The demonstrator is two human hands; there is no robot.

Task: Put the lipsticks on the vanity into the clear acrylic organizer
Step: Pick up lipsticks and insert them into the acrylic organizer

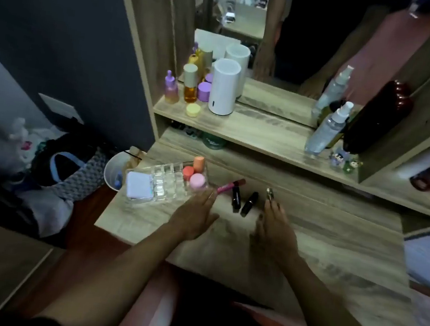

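at the far left, off the tabletop, a heap of bags [69, 169] sits on the floor against a dark wall, and a white cup [115, 171] stands by the vanity's left edge.

the clear acrylic organizer [168, 181] sits at the left of the tabletop [333, 245], a pale square compact [139, 186] in its near end, empty slots in the middle, and three round caps in orange, coral and pink [196, 181] at its right end. it is probably kept to the side so the slots stay within the left hand's reach.

the left hand [196, 216] lies palm down just right of the organizer, fingers loosely spread and gripping nothing; its fingertips touch or nearly touch the near end of a pink lipstick [230, 186] lying slantwise on the wood. that reads as the first pick.

right of it, two black lipsticks [241, 200] lie side by side, close together, between the hands. the right hand [276, 228] is also open and flat, fingertips at a small gold lipstick [269, 192] just beyond them; whether it touches is unclear. none of the four is in the organizer yet.

the tabletop is pale wood grain, bare at the right. above it a shelf [266, 134] carries small bottles and a white cylinder [223, 86] at left, spray bottles [326, 130] and a dark jar at right, under a mirror. the room is dim.
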